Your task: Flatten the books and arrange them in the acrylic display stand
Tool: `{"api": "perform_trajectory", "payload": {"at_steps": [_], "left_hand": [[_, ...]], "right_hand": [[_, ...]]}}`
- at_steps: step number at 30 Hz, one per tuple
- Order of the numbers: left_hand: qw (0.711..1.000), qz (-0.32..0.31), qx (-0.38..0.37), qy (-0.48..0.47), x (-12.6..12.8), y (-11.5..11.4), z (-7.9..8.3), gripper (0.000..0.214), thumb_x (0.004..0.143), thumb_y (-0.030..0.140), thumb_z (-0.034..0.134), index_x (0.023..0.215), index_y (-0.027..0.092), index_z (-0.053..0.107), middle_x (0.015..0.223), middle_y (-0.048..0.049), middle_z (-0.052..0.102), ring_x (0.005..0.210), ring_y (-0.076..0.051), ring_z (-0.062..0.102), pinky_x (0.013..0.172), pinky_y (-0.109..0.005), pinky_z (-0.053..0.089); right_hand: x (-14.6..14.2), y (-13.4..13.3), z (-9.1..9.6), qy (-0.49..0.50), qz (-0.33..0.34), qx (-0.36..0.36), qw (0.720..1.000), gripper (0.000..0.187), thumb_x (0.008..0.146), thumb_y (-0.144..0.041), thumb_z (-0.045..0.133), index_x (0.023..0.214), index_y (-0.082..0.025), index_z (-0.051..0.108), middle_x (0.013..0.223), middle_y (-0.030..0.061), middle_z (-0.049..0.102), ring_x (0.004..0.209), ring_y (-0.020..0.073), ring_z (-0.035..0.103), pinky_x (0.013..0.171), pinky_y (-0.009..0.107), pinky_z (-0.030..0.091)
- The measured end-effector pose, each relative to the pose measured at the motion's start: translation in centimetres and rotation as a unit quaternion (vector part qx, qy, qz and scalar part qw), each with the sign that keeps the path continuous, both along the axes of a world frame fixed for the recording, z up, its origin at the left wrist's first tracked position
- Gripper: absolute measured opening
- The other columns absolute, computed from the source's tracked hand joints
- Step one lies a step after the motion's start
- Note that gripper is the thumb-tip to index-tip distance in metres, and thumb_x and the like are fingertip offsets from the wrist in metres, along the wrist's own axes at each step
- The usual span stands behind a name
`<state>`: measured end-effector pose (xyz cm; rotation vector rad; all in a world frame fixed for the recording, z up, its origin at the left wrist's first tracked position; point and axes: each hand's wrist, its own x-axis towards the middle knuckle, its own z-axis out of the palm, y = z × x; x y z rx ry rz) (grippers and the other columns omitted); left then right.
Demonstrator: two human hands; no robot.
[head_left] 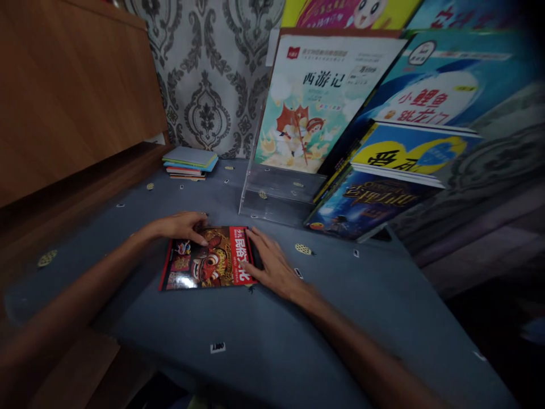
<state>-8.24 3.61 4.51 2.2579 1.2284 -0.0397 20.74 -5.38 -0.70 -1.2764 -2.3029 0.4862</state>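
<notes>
A red book [204,261] with a mask picture on its cover lies flat on the grey-blue cloth of the table [264,341]. My left hand [181,225] rests on the book's far left corner, fingers curled over its top edge. My right hand [270,261] lies flat against the book's right edge, fingers stretched out and slightly apart.
A clear acrylic stand [276,196] behind the book holds an illustrated children's book [315,102]; more books [400,165] lean to its right. A small stack of thin coloured books [190,162] sits at the back left. A wooden panel [72,85] borders the left side.
</notes>
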Motion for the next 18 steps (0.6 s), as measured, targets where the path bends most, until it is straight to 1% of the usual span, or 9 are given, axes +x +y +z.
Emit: {"api": "perform_trajectory", "payload": {"at_steps": [3, 5, 6, 8, 10, 12, 14, 16, 18], "left_hand": [[0.995, -0.007, -0.076, -0.060, 0.0, -0.1, 0.5, 0.046, 0.074, 0.061, 0.066, 0.085, 0.018, 0.056, 0.081, -0.0005, 0.062, 0.074, -0.017, 0.058, 0.062, -0.024, 0.042], [0.988, -0.013, -0.112, -0.110, -0.2, -0.4, 1.5, 0.041, 0.079, 0.059, 0.062, 0.084, 0.018, 0.055, 0.078, 0.0001, 0.062, 0.069, -0.015, 0.057, 0.060, -0.024, 0.044], [0.985, -0.015, -0.115, -0.128, -0.2, -0.6, 2.4, 0.039, 0.082, 0.057, 0.060, 0.083, 0.018, 0.055, 0.075, 0.0005, 0.061, 0.066, -0.014, 0.056, 0.059, -0.023, 0.044], [0.985, -0.019, -0.089, -0.147, -0.2, -1.3, 4.6, 0.037, 0.086, 0.054, 0.058, 0.081, 0.018, 0.055, 0.069, 0.0017, 0.058, 0.060, -0.012, 0.051, 0.055, -0.022, 0.041], [0.988, -0.020, -0.027, -0.148, 0.0, -2.3, 7.2, 0.038, 0.088, 0.054, 0.057, 0.078, 0.018, 0.056, 0.065, 0.0026, 0.054, 0.057, -0.010, 0.048, 0.053, -0.021, 0.039], [0.988, -0.021, 0.066, -0.138, 0.5, -3.7, 9.5, 0.038, 0.090, 0.054, 0.055, 0.079, 0.017, 0.058, 0.070, 0.0015, 0.057, 0.064, -0.012, 0.053, 0.059, -0.022, 0.042], [0.979, -0.038, 0.156, -0.122, 1.2, -5.4, 10.8, 0.037, 0.093, 0.053, 0.052, 0.086, 0.018, 0.063, 0.079, -0.0001, 0.063, 0.074, -0.015, 0.058, 0.067, -0.025, 0.045], [0.969, -0.073, 0.211, -0.106, 1.9, -7.0, 10.6, 0.033, 0.097, 0.048, 0.048, 0.097, 0.021, 0.066, 0.088, -0.0013, 0.067, 0.082, -0.017, 0.062, 0.073, -0.026, 0.046], [0.962, -0.109, 0.237, -0.085, 2.5, -8.3, 8.8, 0.028, 0.101, 0.042, 0.044, 0.105, 0.024, 0.066, 0.094, -0.0023, 0.069, 0.086, -0.018, 0.064, 0.077, -0.026, 0.047]], "right_hand": [[0.3, -0.7, -0.4, 0.062, -0.025, -0.019, 0.998, 0.085, 0.086, -0.047, 0.069, 0.156, -0.022, 0.029, 0.150, 0.0177, 0.049, 0.136, 0.0336, 0.050, 0.111, 0.058, 0.040], [0.3, -0.9, -0.7, 0.121, -0.042, -0.040, 0.991, 0.091, 0.082, -0.046, 0.074, 0.157, -0.021, 0.028, 0.140, 0.0174, 0.058, 0.121, 0.0311, 0.061, 0.104, 0.055, 0.048], [0.3, -0.9, -0.7, 0.155, -0.044, -0.058, 0.985, 0.089, 0.081, -0.045, 0.074, 0.155, -0.021, 0.031, 0.134, 0.0164, 0.063, 0.113, 0.0291, 0.065, 0.099, 0.051, 0.053], [0.3, -0.7, -0.4, 0.215, -0.020, -0.113, 0.970, 0.070, 0.085, -0.046, 0.070, 0.146, -0.019, 0.047, 0.117, 0.0123, 0.072, 0.098, 0.0254, 0.070, 0.087, 0.044, 0.058], [0.5, -0.2, 0.4, 0.251, 0.017, -0.148, 0.956, 0.044, 0.091, -0.046, 0.062, 0.125, -0.018, 0.066, 0.102, 0.0074, 0.076, 0.090, 0.0239, 0.072, 0.079, 0.040, 0.060], [1.1, 0.5, 1.5, 0.262, 0.020, -0.109, 0.959, 0.031, 0.092, -0.043, 0.060, 0.107, -0.019, 0.074, 0.097, 0.0050, 0.077, 0.090, 0.0243, 0.072, 0.079, 0.039, 0.060], [2.0, 1.0, 2.5, 0.251, -0.008, -0.008, 0.968, 0.024, 0.092, -0.036, 0.060, 0.104, -0.021, 0.075, 0.103, 0.0053, 0.077, 0.094, 0.0250, 0.071, 0.084, 0.040, 0.058], [3.1, 1.3, 2.8, 0.220, -0.022, 0.081, 0.972, 0.026, 0.093, -0.027, 0.056, 0.110, -0.023, 0.075, 0.113, 0.0072, 0.075, 0.104, 0.0255, 0.069, 0.092, 0.043, 0.056], [4.2, 1.2, 2.2, 0.167, -0.014, 0.125, 0.978, 0.033, 0.094, -0.019, 0.050, 0.117, -0.024, 0.073, 0.121, 0.0090, 0.072, 0.112, 0.0253, 0.067, 0.096, 0.045, 0.054]]}}
